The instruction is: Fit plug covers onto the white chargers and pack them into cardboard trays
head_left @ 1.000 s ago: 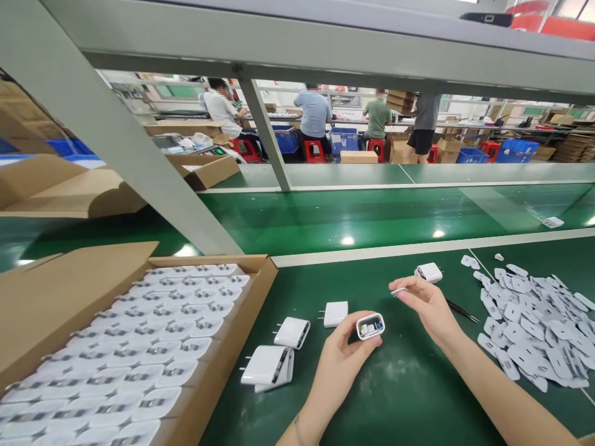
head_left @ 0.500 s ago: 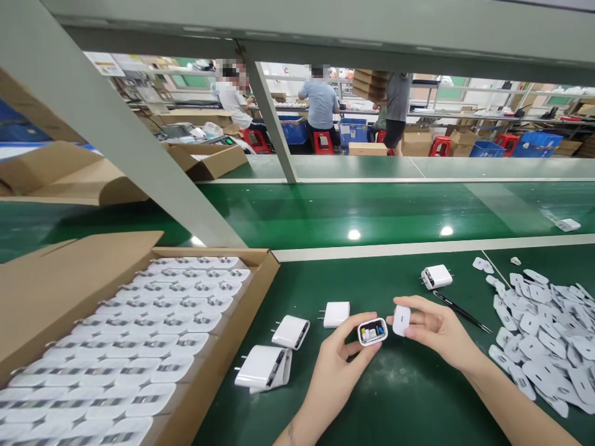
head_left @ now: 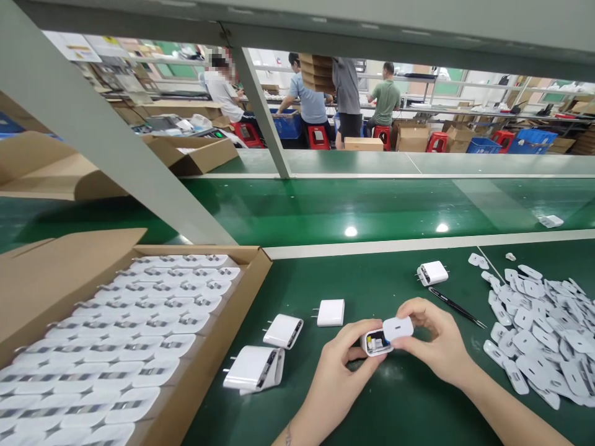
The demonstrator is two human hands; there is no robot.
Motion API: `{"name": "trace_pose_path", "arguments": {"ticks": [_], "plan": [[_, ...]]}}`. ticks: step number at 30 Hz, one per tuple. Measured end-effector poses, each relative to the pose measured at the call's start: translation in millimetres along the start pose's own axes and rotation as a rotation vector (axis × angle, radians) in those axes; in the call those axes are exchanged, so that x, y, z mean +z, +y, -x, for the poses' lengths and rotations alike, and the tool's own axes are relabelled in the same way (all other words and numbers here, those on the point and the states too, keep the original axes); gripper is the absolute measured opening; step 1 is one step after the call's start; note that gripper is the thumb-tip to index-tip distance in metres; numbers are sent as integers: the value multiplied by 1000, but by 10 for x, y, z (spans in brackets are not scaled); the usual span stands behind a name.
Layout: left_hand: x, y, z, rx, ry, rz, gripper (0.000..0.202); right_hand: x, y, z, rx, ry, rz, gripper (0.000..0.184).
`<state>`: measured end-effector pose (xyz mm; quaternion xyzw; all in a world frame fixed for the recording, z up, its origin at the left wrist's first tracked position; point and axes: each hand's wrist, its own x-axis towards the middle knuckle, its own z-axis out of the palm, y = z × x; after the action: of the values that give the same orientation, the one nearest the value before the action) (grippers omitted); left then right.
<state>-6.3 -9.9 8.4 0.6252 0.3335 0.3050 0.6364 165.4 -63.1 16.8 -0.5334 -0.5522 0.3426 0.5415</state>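
My left hand [head_left: 346, 359] is closed round a white charger housing [head_left: 372, 344], whose open end faces me and shows parts inside. Between the thumb and fingers of my right hand [head_left: 434, 337] is a white end cap [head_left: 398, 328] with a small slot. The cap overlaps the right part of the housing's opening, slightly tilted. To the left lie a white charger [head_left: 331, 313], another charger [head_left: 282, 331] and a small stack of chargers [head_left: 253, 368]. Black tweezers [head_left: 458, 307] rest beyond my right hand, near a charger with prongs [head_left: 432, 273].
A cardboard box [head_left: 232, 310] filled with rows of chargers stands at left. On the right spreads a heap of white caps [head_left: 534, 322]. A slanted grey post [head_left: 125, 136] crosses the left. Across the green belt [head_left: 325, 210], several people sit or stand at a far bench.
My right hand has brought the cap left onto the housing's opening; before, they were apart. In the background, the person carrying stacked cartons has moved left. The view has shifted slightly.
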Motion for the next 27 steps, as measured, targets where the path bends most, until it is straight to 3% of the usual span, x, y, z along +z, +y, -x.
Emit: {"name": "trace_pose_path", "arguments": {"ticks": [3, 5, 11, 15, 21, 27], "plan": [[14, 1, 19, 46, -9, -45, 25, 58, -14, 50, -225, -6, 182, 23], [18, -2, 26, 70, -11, -41, 27, 92, 2, 69, -296, -32, 219, 28], [18, 29, 42, 107, -25, -13, 31, 146, 45, 79, -299, -63, 226, 31], [18, 68, 67, 118, -26, 24, 36, 147, 44, 90, -388, -64, 240, 34], [-31, 56, 117, 111, -105, 127, 41, 156, 36, 95, -402, -75, 244, 35], [-42, 66, 111, 81, -82, 183, 27, 166, 9, 87, -425, -114, 274, 34]]}}
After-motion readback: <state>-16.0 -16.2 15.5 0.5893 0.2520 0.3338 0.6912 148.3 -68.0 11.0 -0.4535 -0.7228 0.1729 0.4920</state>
